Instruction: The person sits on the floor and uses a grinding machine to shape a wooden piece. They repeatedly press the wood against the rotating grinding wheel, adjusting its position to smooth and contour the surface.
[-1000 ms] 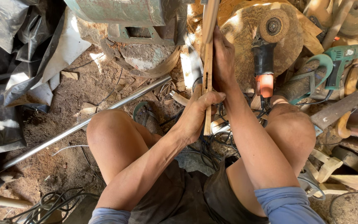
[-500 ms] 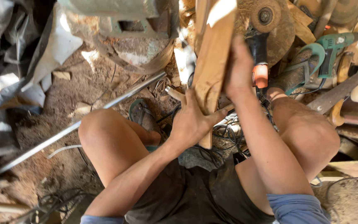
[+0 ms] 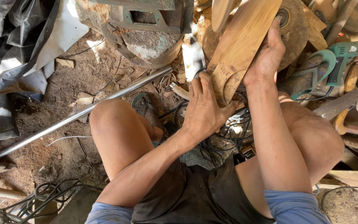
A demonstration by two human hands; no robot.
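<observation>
L hand point(image 3: 206, 110) clamped on lower end of wooden board point(image 3: 241, 45), fingers spread over flat face. R hand point(image 3: 267, 58) gripping board's right edge higher up. Board tilted, between my knees, in front of round sanding disc point(image 3: 289, 25). Change vs 1 s ago: was edge-on, now broad face turned toward me, so I read it as being rotated for inspection. Green drill point(image 3: 344, 52) lies right, metal pipe point(image 3: 83, 112) left on sawdust.

Sunlit sawdust floor point(image 3: 63, 91), black tarp point(image 3: 5, 49)
</observation>
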